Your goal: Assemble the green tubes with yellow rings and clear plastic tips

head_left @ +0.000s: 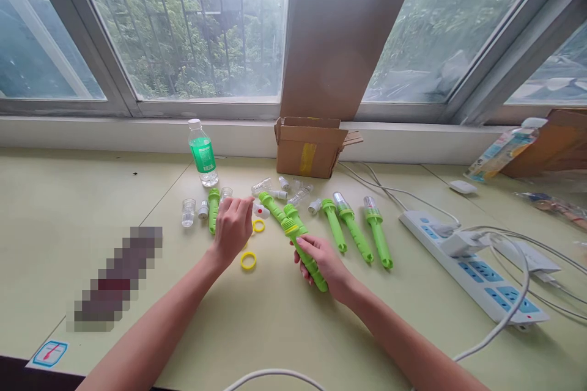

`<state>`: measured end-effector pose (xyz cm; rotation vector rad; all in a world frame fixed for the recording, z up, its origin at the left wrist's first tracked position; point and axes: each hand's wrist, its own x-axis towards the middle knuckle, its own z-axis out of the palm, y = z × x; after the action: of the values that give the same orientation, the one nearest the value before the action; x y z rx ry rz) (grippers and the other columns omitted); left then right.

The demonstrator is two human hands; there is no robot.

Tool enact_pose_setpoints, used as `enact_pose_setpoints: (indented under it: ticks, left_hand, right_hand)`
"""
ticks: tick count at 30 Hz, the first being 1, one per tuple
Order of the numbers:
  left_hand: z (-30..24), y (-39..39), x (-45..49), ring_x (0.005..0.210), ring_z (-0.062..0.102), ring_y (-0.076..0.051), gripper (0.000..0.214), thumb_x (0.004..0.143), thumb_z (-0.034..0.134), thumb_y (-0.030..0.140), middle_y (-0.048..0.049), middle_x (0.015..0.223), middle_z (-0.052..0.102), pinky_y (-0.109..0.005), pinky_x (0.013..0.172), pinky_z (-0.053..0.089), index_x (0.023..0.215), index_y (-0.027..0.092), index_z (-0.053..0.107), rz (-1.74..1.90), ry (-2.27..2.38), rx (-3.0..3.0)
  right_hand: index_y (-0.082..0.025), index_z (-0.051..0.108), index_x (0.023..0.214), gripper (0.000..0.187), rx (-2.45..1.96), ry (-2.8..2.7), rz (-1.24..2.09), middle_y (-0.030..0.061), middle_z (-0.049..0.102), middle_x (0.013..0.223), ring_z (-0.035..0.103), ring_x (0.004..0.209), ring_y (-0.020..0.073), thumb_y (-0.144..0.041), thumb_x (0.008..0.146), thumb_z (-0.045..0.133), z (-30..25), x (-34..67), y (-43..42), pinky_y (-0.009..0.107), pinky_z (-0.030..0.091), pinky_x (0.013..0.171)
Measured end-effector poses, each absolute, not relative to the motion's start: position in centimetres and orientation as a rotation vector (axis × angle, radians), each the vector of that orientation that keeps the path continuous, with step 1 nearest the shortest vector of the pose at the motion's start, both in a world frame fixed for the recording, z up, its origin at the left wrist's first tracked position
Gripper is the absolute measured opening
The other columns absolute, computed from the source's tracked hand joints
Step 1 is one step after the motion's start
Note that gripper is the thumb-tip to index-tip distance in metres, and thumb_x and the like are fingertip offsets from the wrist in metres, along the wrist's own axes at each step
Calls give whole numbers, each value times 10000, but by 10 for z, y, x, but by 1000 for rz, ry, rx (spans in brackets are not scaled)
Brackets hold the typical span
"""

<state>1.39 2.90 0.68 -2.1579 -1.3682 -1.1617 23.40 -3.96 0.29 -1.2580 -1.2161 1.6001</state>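
While two tubes point(356, 231) lie capped toward desk's point(275, 330) right edge, right hand point(324, 261) grips an uncapped tube point(312, 269), left hand's point(232, 223) hold unclear.

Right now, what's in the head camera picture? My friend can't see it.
A person's right hand holds a green tube, while the left hand is near yellow rings. More green tubes and clear pieces are on the table, with a cardboard box behind and a power strip to the right.
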Motion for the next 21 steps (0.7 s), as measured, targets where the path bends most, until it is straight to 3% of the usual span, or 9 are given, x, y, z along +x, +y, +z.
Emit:
enact_pose_setpoints:
  ticks: [5,14,21]
  left_hand:
    - [8,21,18,680,540,-147,180,946,376,199,-45,853,583,-250,614,415,1021,183,539,-1364,-1426,-2247]
    - [10,11,30,659,530,-125,187,962,342,246,-22,807,586,-246,626,428,921,193,517,-1627,-1536,-2448]
    - [8,12,35,653,571,-105,135,917,474,317,-10,816,571,-218,582,472,953,197,524,-1789,-1582,-2503]
  right_hand:
    - [-183,526,875,275,-1235,-1247,1606,-8,591,724,497,434,77,-456,871,499,3,233,-40,180,360,344]
    - [-182,490,771,277,-1216,-1381,1581,-15,569,722,493,413,74,-442,862,514,9,228,-44,177,340,318]
    - [-181,497,770,273,-1189,-1444,1562,-25,556,706,485,396,63,-436,866,512,7,227,-45,173,337,320]
